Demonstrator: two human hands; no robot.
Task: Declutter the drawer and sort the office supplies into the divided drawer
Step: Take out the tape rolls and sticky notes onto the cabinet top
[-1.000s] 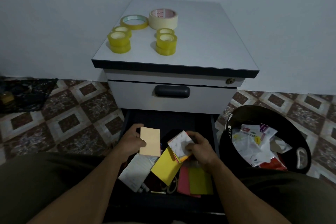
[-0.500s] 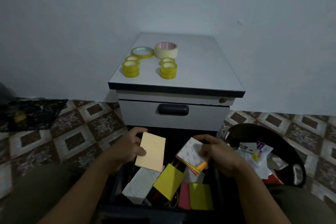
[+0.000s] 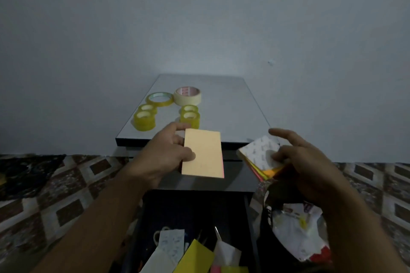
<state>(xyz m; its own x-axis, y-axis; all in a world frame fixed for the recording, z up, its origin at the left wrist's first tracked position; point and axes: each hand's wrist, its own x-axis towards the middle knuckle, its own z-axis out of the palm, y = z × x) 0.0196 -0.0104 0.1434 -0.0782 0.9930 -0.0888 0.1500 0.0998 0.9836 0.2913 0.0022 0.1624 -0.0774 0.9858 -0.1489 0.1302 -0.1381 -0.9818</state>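
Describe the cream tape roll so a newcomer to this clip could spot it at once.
On the grey cabinet against the wall, tape rolls are grouped left of centre. The masking tape roll lies flat at the group's back right, beside a thin clear ring. It alone is opaque cream with red print in its core; the yellow rolls are translucent.

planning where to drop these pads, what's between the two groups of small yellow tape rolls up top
Bare cabinet top between left rolls and right rolls, head view.
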